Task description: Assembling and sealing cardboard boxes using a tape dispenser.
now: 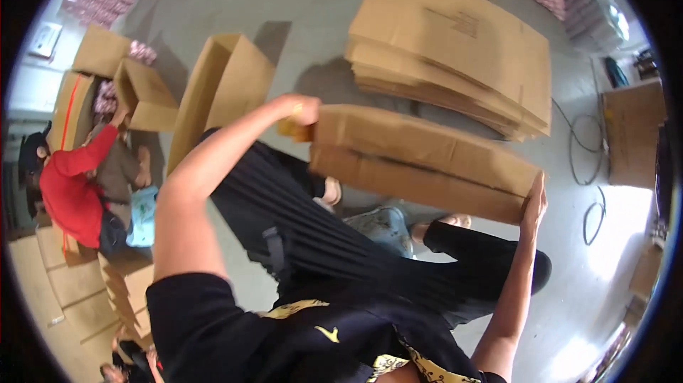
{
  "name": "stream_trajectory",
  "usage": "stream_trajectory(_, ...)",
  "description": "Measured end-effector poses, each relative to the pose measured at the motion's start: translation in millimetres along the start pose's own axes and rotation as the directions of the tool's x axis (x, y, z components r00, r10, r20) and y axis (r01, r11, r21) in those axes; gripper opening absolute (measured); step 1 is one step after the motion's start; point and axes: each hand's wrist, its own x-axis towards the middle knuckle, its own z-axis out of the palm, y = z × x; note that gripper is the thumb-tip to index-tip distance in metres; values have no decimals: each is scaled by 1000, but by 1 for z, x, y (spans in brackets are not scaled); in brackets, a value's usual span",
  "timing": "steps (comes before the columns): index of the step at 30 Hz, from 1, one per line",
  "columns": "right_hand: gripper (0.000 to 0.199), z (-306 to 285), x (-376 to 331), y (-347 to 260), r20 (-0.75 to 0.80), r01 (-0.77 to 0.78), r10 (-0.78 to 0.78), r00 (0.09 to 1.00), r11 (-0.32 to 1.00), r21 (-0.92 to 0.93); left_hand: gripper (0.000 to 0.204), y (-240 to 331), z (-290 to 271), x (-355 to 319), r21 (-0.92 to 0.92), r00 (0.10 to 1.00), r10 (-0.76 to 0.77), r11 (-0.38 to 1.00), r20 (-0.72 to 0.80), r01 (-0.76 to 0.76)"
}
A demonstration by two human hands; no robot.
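Because a dark slit (427, 168) runs lengthwise along the near side of the long cardboard carton (420, 134), the flaps there look unfastened, and uneven pressure from the two ends could spread them or skew the box out of square. The carton is held across the front of the wearer's knees, tilted so that its right end sits lower in the view, just short of the stack of flattened cartons (448, 41); pushing it outward might knock that pile's near edge. A second risk lies at the left end, where the left hand (304, 109) seems curled around a yellow-orange object (290, 129), perhaps a tape dispenser, though blur hides its shape; with the fingers taken up by it, that end may be poorly supported and could slip. The left elbow juts outward, the forearm slanting up and across to the carton's top corner. The right arm reaches forward, fairly straight, beside the bent knee in black trousers (327, 240), and the right hand (536, 201) grips the opposite end, its fingers lying along the edge. An upright open carton (242, 77) stands on the floor near the left forearm.
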Motion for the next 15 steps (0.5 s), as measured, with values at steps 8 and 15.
stream_trajectory(8,78,-91,1,1,176,7,-817,549,215,977,25,49,-40,-161,-833,698,-584,553,-414,-32)
stream_trajectory(15,68,18,49,-57,395,-92,-289,872,697,711,42,-26,0,-126,-935,518,-792,182,-323,-304)
